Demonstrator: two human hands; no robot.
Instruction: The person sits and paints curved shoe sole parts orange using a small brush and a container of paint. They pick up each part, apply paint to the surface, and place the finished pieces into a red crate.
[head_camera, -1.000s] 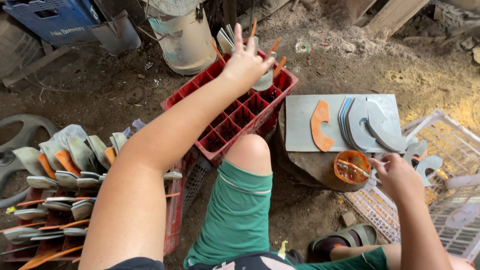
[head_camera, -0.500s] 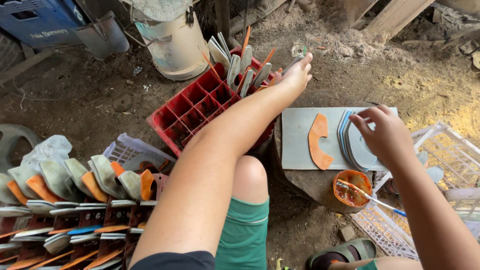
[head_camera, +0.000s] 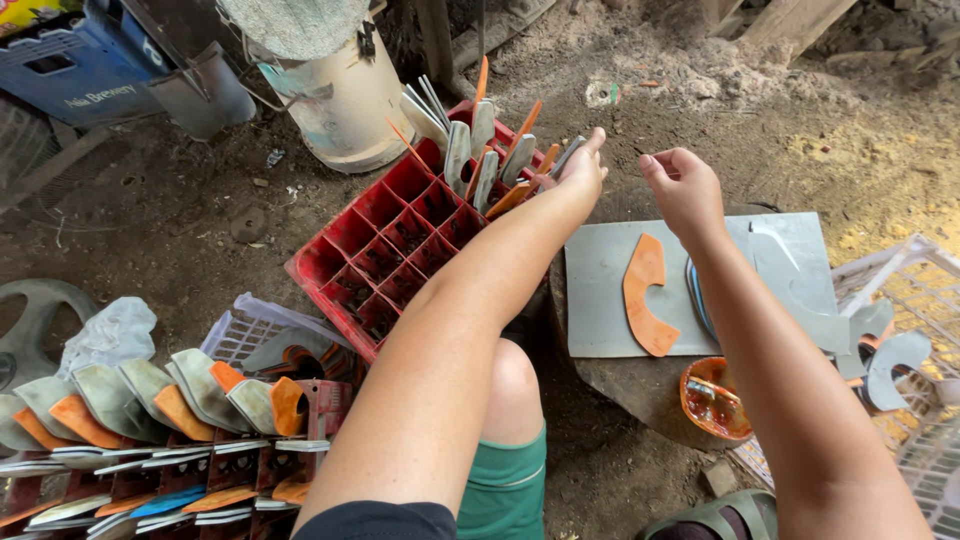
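The left hand (head_camera: 583, 168) reaches to the far corner of the red crate (head_camera: 385, 250), fingers pressed together at the grey and orange curved pieces (head_camera: 480, 150) standing there. The right hand (head_camera: 685, 185) hovers loosely curled, holding nothing, above the grey board (head_camera: 605, 290) with 1 orange piece (head_camera: 645, 295).

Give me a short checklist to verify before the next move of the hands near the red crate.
1. Left hand at the red crate, beside the upright sole pieces: ok.
2. Left hand holding a piece: cannot tell, the fingers hide it.
3. Right hand free above the grey board: ok, loosely curled, nothing seen in it.
4. Orange cut piece lying flat on the board: ok.
5. Empty cells left in the crate: ok, many near cells are bare.
6. Orange glue bowl upright, away from both arms: ok.
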